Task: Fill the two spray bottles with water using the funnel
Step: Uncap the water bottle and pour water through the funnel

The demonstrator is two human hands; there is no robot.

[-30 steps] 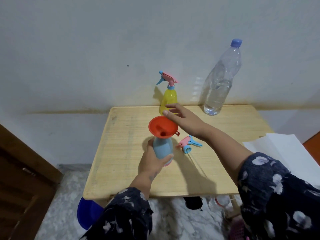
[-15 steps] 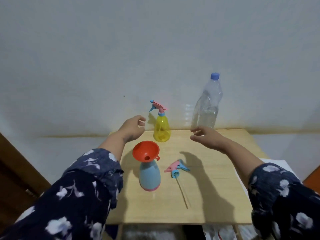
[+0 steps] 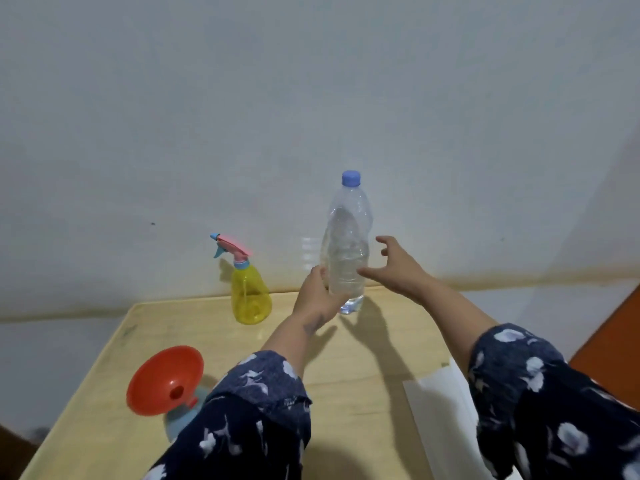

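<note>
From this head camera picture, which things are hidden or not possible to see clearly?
- Blue spray bottle, head view: the funnel and the left sleeve cover most of it.
- Its removed spray head: not visible; may lie behind the left arm.
- Left hand: its fingers go behind the water bottle, so the grip is unclear.
- White paper: cut off by the right sleeve and the bottom edge.

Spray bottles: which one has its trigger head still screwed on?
The yellow spray bottle by the wall, topped with its pink and blue trigger head. The blue spray bottle near the front carries the orange funnel in its neck instead.
</note>
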